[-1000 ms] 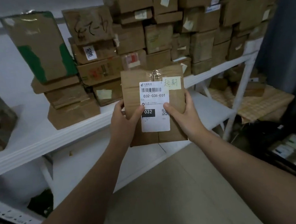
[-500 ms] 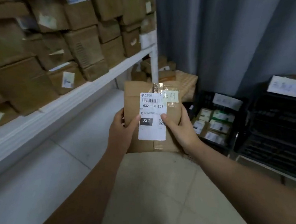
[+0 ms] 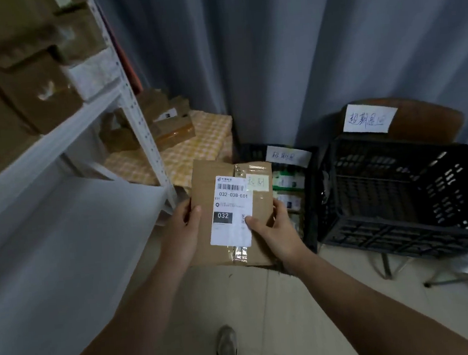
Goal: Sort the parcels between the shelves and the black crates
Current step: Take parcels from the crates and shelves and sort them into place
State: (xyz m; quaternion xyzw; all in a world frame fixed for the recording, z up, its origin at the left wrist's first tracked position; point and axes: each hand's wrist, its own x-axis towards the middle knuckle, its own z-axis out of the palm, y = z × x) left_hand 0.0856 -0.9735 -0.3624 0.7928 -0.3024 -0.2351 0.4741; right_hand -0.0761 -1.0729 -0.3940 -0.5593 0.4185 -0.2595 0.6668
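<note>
I hold a flat brown cardboard parcel [image 3: 259, 203] in front of me with both hands; it bears a white label reading 032-038-E01 and a small yellow note. My left hand [image 3: 181, 231] grips its left edge, thumb on the front. My right hand [image 3: 275, 230] grips the lower right side, thumb pressed on the label. Just behind the parcel stands a black crate [image 3: 311, 187] holding several small packages. A larger black crate [image 3: 400, 192] with nothing visible inside sits to the right on a chair. The white shelf [image 3: 60, 136] stacked with brown boxes is at the left.
A grey curtain [image 3: 285, 43] hangs behind the crates. A low stand with a yellow checked cloth [image 3: 196, 149] carries several boxes beside the shelf post. Handwritten paper signs [image 3: 368, 118] mark both crates. My shoe [image 3: 227, 349] shows on the tiled floor below.
My view has swung right from the packed shelf to the crates by the curtain. The parcel stays held in both hands and now sits in front of the crate with packages.
</note>
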